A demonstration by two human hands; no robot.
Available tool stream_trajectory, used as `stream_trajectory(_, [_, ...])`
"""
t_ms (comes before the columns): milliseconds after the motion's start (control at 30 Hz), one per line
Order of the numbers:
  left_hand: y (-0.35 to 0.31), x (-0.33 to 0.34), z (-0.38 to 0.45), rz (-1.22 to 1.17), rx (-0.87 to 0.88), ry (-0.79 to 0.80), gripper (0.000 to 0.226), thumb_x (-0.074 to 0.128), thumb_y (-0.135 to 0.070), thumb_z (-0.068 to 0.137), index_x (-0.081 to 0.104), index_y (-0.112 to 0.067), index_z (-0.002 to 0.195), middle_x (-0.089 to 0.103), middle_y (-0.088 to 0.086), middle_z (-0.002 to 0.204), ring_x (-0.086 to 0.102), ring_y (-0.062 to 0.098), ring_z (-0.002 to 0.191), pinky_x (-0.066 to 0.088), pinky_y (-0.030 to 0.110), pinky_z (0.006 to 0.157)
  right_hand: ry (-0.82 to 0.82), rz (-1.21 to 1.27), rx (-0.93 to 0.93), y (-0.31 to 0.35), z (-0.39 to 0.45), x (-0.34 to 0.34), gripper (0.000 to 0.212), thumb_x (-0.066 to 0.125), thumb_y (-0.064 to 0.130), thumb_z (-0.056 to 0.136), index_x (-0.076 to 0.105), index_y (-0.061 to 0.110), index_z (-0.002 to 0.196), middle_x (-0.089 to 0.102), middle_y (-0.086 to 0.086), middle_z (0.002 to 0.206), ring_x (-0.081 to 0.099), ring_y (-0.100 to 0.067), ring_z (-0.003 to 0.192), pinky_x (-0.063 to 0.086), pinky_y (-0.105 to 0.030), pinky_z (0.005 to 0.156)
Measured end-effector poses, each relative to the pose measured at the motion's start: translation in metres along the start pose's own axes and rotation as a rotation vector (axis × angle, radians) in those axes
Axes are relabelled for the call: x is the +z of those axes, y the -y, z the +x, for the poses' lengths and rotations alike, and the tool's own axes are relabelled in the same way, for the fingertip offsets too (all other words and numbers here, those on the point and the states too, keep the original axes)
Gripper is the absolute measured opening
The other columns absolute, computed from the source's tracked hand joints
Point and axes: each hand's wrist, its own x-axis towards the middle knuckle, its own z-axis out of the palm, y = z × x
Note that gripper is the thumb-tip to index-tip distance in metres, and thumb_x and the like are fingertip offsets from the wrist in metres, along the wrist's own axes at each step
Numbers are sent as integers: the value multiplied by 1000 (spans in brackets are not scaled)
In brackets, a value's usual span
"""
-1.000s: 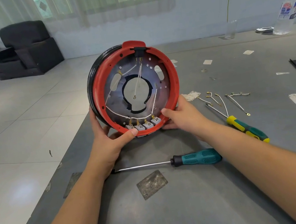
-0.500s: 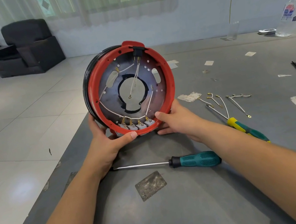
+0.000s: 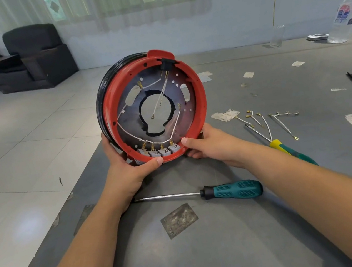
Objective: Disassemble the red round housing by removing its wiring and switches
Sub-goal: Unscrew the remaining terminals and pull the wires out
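Since the earlier frames the red round housing [image 3: 200, 106] has swung a little toward the person's left and turned its open side more squarely to the camera. It stands on edge above the near part of the grey table [image 3: 232, 239]. The left hand [image 3: 129, 165] grips the lower rim, thumb on the red lip; the right hand [image 3: 208, 144] holds the lower right rim likewise. To work well, one hand should probably steady the rim while the other frees the connectors, pulling at the brass terminals rather than the leads. Inside, white wires [image 3: 160, 99] cross a metal plate to four grey switches [image 3: 159, 151] along the bottom. A teal screwdriver [image 3: 236, 190] lies just below.
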Motion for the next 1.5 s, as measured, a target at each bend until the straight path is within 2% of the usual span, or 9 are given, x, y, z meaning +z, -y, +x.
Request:
stream_trajectory(167, [-3,0,0,17,-6,-3,136,101,-39,57,5,-61,151,48,-46,131,61,-12,115,53,24,99,66,-372,28,4,-27,-22,36,60,61,92,60,33,115,71,10,85,70,-4,70,54,-18,70])
stream_trajectory(300, [-1,0,0,28,-16,-12,136,100,-41,56,5,-61,151,50,-49,126,61,-16,111,52,9,90,299,-616,20,13,-62,-39,64,66,85,61,63,38,104,67,17,94,62,6,79,47,-18,75])
stream_trajectory(500, [-7,1,-3,28,-22,-27,135,99,-47,54,5,-63,149,48,-25,145,60,-10,118,51,30,105,426,-898,-79,7,-89,-46,41,80,54,77,53,42,106,56,21,101,55,1,93,48,-21,81])
stream_trajectory(633, [-5,1,-3,34,-24,-14,133,100,-43,57,5,-63,149,47,-43,134,58,-17,114,50,21,98,259,-602,-91,2,-87,-58,32,85,37,80,65,40,104,67,16,101,66,-5,93,54,-29,87])
stream_trajectory(767, [-4,1,-4,46,-21,-14,131,100,-37,61,6,-64,149,51,-46,129,60,-14,114,51,25,99,56,5,-73,-1,-83,-62,36,87,8,77,68,21,105,75,-15,88,72,-29,71,59,-33,63])
stream_trajectory(900, [-6,2,-5,56,-25,-21,130,99,-41,60,5,-66,147,50,-43,131,59,-15,114,49,27,100,-94,368,-90,-7,-77,-55,48,89,12,63,66,12,105,73,-9,85,68,-24,68,56,-25,60])
stream_trajectory(1033, [-7,2,-5,71,-31,-21,131,99,-42,60,4,-67,146,51,-43,130,60,-13,115,49,24,98,-70,864,-40,-12,-75,-38,33,83,12,74,74,19,105,69,-1,88,59,-15,73,49,-23,61])
stream_trajectory(1267, [-10,3,-6,71,-27,-32,130,98,-42,59,5,-67,146,53,-33,137,62,-6,119,52,30,103,-306,711,-21,-14,-72,-18,51,66,47,86,54,20,128,75,-13,112,74,-28,93,59,-34,72])
stream_trajectory(1500, [-9,4,-4,64,-43,-41,130,97,-48,57,4,-69,146,49,-44,131,57,-14,118,49,28,102,-291,768,-23,-22,-65,-18,48,68,5,93,42,12,133,72,-24,115,74,-37,102,62,-39,81])
